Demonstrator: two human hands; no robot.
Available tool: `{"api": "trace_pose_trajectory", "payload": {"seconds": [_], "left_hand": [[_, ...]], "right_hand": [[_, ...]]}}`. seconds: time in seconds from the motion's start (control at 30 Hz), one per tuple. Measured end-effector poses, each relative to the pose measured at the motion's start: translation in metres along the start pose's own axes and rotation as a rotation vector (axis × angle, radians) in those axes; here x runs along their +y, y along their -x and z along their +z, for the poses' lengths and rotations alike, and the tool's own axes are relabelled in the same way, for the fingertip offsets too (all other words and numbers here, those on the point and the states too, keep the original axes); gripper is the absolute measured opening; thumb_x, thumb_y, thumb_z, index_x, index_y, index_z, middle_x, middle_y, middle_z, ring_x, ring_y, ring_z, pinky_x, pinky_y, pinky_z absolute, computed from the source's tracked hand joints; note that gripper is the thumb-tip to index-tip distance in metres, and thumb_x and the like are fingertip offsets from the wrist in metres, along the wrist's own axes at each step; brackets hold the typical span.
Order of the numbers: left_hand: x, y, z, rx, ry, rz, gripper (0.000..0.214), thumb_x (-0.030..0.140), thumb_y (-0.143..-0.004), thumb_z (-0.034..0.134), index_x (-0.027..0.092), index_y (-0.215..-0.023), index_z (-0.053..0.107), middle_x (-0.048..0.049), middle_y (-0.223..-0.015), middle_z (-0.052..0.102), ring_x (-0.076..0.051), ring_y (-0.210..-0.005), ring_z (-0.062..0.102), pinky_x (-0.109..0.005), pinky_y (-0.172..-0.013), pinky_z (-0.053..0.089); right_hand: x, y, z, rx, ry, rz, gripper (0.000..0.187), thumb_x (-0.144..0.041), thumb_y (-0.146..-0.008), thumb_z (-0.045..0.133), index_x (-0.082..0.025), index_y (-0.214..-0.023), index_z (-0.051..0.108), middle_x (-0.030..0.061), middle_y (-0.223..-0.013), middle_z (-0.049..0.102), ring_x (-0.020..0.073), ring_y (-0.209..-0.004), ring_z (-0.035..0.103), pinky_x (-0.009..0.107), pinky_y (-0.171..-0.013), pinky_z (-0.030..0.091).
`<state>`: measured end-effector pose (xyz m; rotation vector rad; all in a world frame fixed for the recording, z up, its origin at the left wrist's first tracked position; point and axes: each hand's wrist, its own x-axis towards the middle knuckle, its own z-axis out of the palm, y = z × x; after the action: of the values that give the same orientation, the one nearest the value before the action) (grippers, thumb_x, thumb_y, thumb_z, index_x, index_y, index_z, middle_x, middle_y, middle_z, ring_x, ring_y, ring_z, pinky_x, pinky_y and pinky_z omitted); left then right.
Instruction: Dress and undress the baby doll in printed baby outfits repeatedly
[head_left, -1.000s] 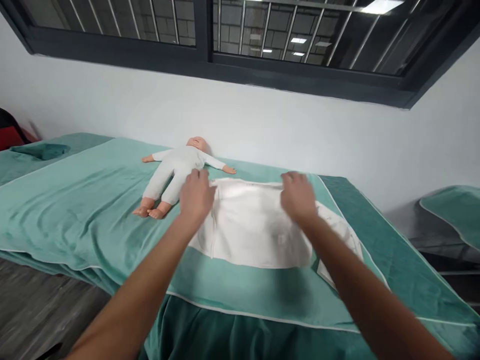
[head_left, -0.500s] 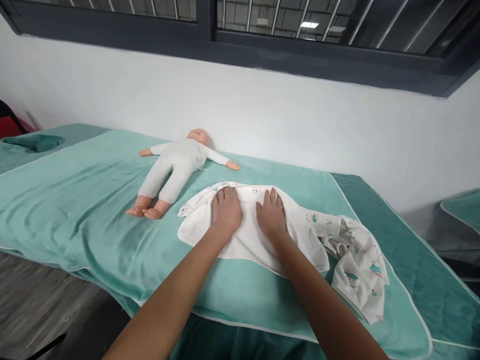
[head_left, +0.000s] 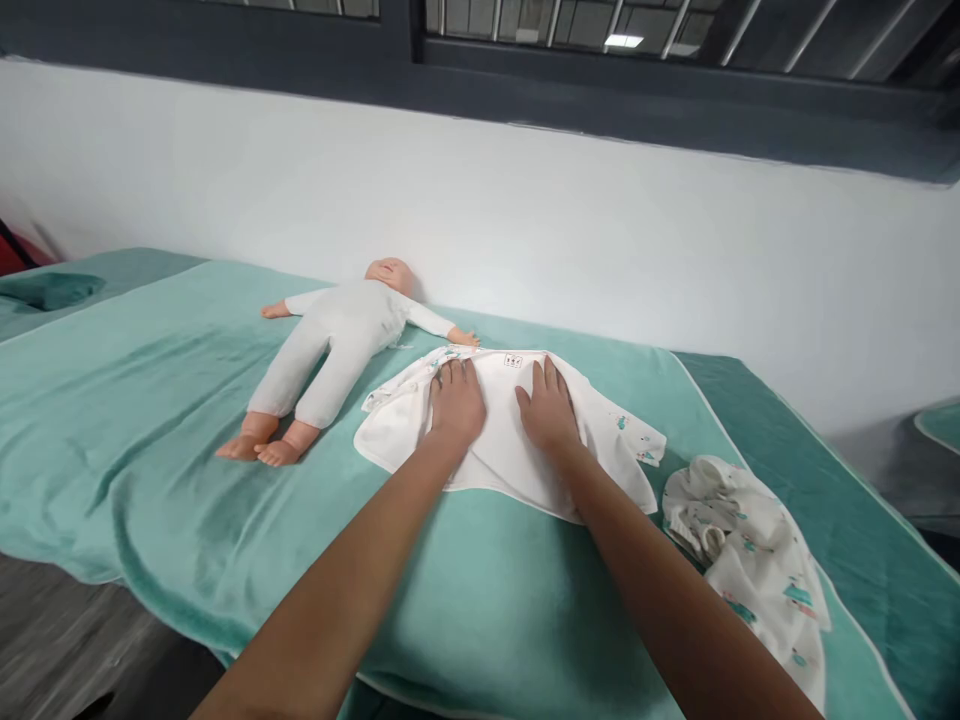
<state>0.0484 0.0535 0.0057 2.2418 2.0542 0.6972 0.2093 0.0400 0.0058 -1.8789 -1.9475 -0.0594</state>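
A small white baby shirt (head_left: 498, 432) with printed sleeves lies spread out, its inner side and neck label facing up. My left hand (head_left: 456, 402) rests on its left half, fingers stretched out toward the collar. On the right half, my right hand (head_left: 550, 410) lies flat with its fingers spread. Both hands touch the cloth without gripping it. Left of the shirt, a baby doll (head_left: 341, 320) in a white bodysuit lies on its back, one hand close to the shirt's collar. A crumpled printed white garment (head_left: 772, 570) sits to the right, apart from the shirt's sleeve.
A green blanket (head_left: 135, 400) covers the bed under everything. Darker green bedding (head_left: 795, 450) shows at the right. Behind the bed rises a white wall (head_left: 480, 220), with a dark window frame (head_left: 570, 85) and metal bars above. Grey floor (head_left: 52, 630) shows at the lower left.
The shirt has moved slightly toward the wall with my hands on it. Its right sleeve now lies clear of the crumpled garment, which it met before. My view has shifted a little.
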Motion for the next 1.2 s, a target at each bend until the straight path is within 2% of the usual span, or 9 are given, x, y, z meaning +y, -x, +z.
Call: {"api": "trace_pose_trajectory", "payload": {"seconds": [0.2, 0.37, 0.43, 0.53, 0.67, 0.77, 0.87, 1.03, 1.2], "left_hand": [[-0.004, -0.001, 0.006, -0.067, 0.007, 0.064, 0.049, 0.026, -0.101, 0.028, 0.006, -0.140, 0.051, -0.0246, -0.139, 0.058, -0.035, -0.136, 0.048, -0.052, -0.112, 0.038], [-0.001, 0.024, -0.014, -0.030, 0.098, 0.188, 0.044, 0.024, -0.102, 0.032, 0.006, -0.131, 0.059, -0.0217, -0.145, 0.055, -0.032, -0.143, 0.043, -0.051, -0.118, 0.036], [-0.008, 0.057, -0.028, 0.019, 0.218, 0.285, 0.041, 0.024, -0.102, 0.035, 0.009, -0.131, 0.059, -0.0168, -0.145, 0.057, -0.027, -0.144, 0.044, -0.046, -0.121, 0.037], [-0.033, 0.132, -0.052, 0.157, 0.424, 0.334, 0.038, 0.022, -0.100, 0.040, 0.019, -0.134, 0.058, -0.0098, -0.141, 0.062, -0.022, -0.140, 0.049, -0.044, -0.119, 0.043], [-0.079, 0.240, -0.074, 0.309, 0.501, 0.127, 0.043, 0.013, -0.096, 0.043, 0.031, -0.133, 0.055, -0.0075, -0.135, 0.065, -0.022, -0.130, 0.058, -0.047, -0.107, 0.053], [-0.105, 0.276, -0.080, 0.349, 0.483, -0.027, 0.039, 0.015, -0.095, 0.046, 0.033, -0.126, 0.059, -0.0077, -0.129, 0.067, -0.024, -0.124, 0.062, -0.047, -0.100, 0.057], [-0.114, 0.258, -0.081, 0.359, 0.477, -0.104, 0.030, 0.022, -0.096, 0.048, 0.028, -0.122, 0.061, -0.0082, -0.128, 0.067, -0.024, -0.123, 0.062, -0.047, -0.103, 0.055], [-0.115, 0.165, -0.078, 0.295, 0.484, -0.128, 0.036, 0.031, -0.098, 0.046, 0.018, -0.130, 0.056, -0.0124, -0.131, 0.065, -0.023, -0.125, 0.060, -0.043, -0.109, 0.048], [-0.115, 0.087, -0.064, 0.205, 0.397, -0.218, 0.048, 0.041, -0.096, 0.053, 0.013, -0.135, 0.053, -0.0167, -0.133, 0.064, -0.030, -0.127, 0.057, -0.046, -0.108, 0.045]], "right_hand": [[-0.001, -0.003, 0.008, -0.077, 0.070, -0.027, 0.053, -0.032, -0.102, 0.032, 0.001, -0.141, 0.048, 0.0273, -0.156, 0.039, 0.0326, -0.146, 0.036, 0.048, -0.119, 0.030], [-0.011, 0.008, 0.002, -0.110, 0.104, -0.244, 0.053, -0.028, -0.103, 0.028, 0.000, -0.144, 0.048, 0.0236, -0.156, 0.041, 0.0311, -0.149, 0.032, 0.048, -0.121, 0.026], [-0.015, 0.015, 0.000, -0.159, 0.106, -0.271, 0.056, -0.033, -0.104, 0.028, 0.000, -0.145, 0.047, 0.0236, -0.156, 0.042, 0.0315, -0.148, 0.034, 0.048, -0.120, 0.029], [-0.019, 0.026, -0.001, -0.174, 0.132, -0.265, 0.061, -0.038, -0.104, 0.027, 0.001, -0.148, 0.044, 0.0250, -0.156, 0.041, 0.0336, -0.149, 0.033, 0.050, -0.118, 0.031], [-0.027, 0.047, -0.004, -0.176, 0.151, -0.278, 0.064, -0.042, -0.104, 0.026, 0.000, -0.149, 0.043, 0.0244, -0.157, 0.039, 0.0358, -0.149, 0.031, 0.053, -0.118, 0.032], [-0.040, 0.068, -0.009, -0.160, 0.138, -0.336, 0.063, -0.043, -0.104, 0.027, -0.002, -0.149, 0.044, 0.0228, -0.157, 0.040, 0.0344, -0.149, 0.032, 0.051, -0.118, 0.033], [-0.053, 0.091, -0.014, -0.147, 0.110, -0.404, 0.061, -0.042, -0.104, 0.026, -0.004, -0.148, 0.046, 0.0207, -0.157, 0.041, 0.0315, -0.149, 0.034, 0.050, -0.118, 0.034], [-0.066, 0.128, -0.027, -0.162, 0.037, -0.494, 0.058, -0.041, -0.105, 0.030, -0.006, -0.149, 0.045, 0.0177, -0.158, 0.040, 0.0291, -0.148, 0.036, 0.050, -0.118, 0.036], [-0.068, 0.162, -0.050, -0.213, -0.075, -0.555, 0.055, -0.038, -0.103, 0.040, -0.020, -0.155, 0.038, 0.0098, -0.159, 0.040, 0.0245, -0.148, 0.037, 0.049, -0.119, 0.038]]}}
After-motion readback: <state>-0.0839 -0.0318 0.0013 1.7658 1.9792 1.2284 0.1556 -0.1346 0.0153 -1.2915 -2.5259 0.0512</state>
